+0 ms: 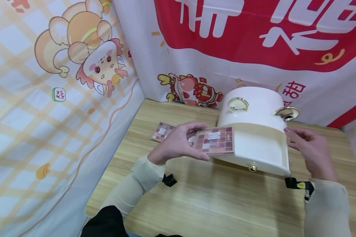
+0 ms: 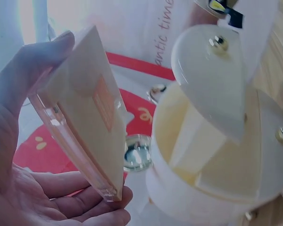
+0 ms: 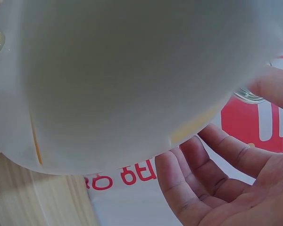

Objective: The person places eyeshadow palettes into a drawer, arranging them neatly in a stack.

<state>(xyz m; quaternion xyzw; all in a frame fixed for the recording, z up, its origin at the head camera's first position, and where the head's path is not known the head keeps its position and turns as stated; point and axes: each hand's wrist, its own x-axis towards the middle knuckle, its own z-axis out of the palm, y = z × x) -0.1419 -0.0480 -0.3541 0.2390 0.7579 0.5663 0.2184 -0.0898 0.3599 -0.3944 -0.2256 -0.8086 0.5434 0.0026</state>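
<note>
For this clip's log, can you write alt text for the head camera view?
A person's left hand holds an eyeshadow palette beside a white round cosmetic case on a wooden table. The right hand touches the case's side; a second palette lies behind.

The bench [image 1: 225,204] was pale wood-grain, smooth and matt. The organiser box [image 1: 255,131] looked like glossy cream plastic with shiny gold metal knobs [image 1: 252,167]. The eyeshadow palette [image 1: 216,141] had a clear plastic edge. Printed cloth [image 1: 62,131] hung behind.
</note>
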